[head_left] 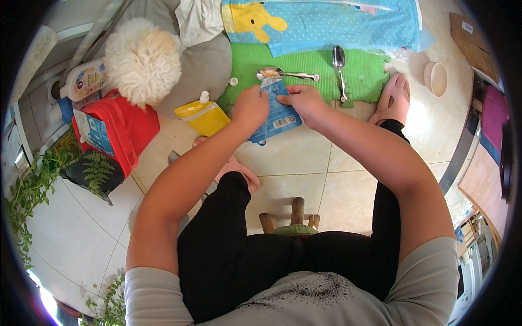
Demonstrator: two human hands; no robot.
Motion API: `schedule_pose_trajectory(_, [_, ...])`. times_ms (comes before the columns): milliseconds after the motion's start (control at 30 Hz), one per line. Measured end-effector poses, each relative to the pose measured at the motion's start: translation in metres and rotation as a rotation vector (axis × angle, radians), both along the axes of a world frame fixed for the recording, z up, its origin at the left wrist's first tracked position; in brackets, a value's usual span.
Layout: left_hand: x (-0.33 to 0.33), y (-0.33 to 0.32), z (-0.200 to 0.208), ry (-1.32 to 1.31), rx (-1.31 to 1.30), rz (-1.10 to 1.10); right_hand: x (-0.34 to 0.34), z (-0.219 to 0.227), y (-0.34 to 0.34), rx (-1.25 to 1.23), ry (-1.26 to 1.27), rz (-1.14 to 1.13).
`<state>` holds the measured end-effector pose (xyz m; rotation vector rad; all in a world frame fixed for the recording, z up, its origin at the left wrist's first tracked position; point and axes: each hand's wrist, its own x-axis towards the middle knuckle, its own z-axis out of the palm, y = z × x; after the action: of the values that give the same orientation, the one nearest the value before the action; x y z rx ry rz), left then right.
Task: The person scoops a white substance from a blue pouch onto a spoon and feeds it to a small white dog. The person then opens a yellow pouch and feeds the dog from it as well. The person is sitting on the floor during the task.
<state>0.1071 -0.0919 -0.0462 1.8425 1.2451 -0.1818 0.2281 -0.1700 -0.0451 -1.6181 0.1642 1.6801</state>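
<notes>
Both hands grip a blue pouch (277, 112), tilted with its upper end over a metal spoon (293, 75). My left hand (252, 108) is closed on the pouch's left edge. At the upper right edge, my right hand (305, 103) pinches it between thumb and fingers. The spoon's bowl holds something light brownish and lies on a green ribbed mat (315, 87). Another spoon (339, 70) rests to the right on the mat. Left of my left hand lies a yellow pouch (205, 118) with a white spout. A small white cap (234, 81) is close by.
Fluffy white fur (142, 60), an animal or a plush, is at the left beside a red container (138, 133) and a white bottle (87, 80). A blue dotted cloth (326, 24) covers the mat's far side. A pale bowl (435, 79) stands right; a wooden stool (297, 211) is below.
</notes>
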Motion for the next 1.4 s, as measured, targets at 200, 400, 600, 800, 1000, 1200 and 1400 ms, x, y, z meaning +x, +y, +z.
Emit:
schedule_pose_trajectory(200, [0.006, -0.004, 0.0, 0.005, 0.066, 0.053, 0.0, 0.004, 0.002, 0.021, -0.014, -0.029])
schedule_pose_trajectory(400, [0.01, -0.002, 0.006, -0.015, 0.091, 0.066, 0.0, 0.007, 0.006, 0.016, -0.015, -0.052])
schedule_pose_trajectory(600, [0.011, -0.002, 0.004, -0.064, 0.115, 0.083, 0.0, 0.008, 0.008, -0.015, 0.004, -0.065])
schedule_pose_trajectory(800, [0.011, -0.001, 0.005, -0.059, 0.061, 0.122, 0.0, 0.011, 0.01, -0.034, 0.081, -0.094])
schedule_pose_trajectory(1000, [0.012, -0.002, 0.011, -0.106, 0.104, 0.086, 0.004, 0.006, 0.014, -0.069, 0.183, -0.087])
schedule_pose_trajectory(1200, [0.011, -0.001, 0.01, -0.097, 0.12, 0.095, 0.003, 0.004, 0.019, -0.045, 0.239, -0.105])
schedule_pose_trajectory(1400, [0.012, -0.002, 0.012, -0.109, 0.126, 0.088, 0.005, -0.006, 0.015, -0.055, 0.247, -0.1])
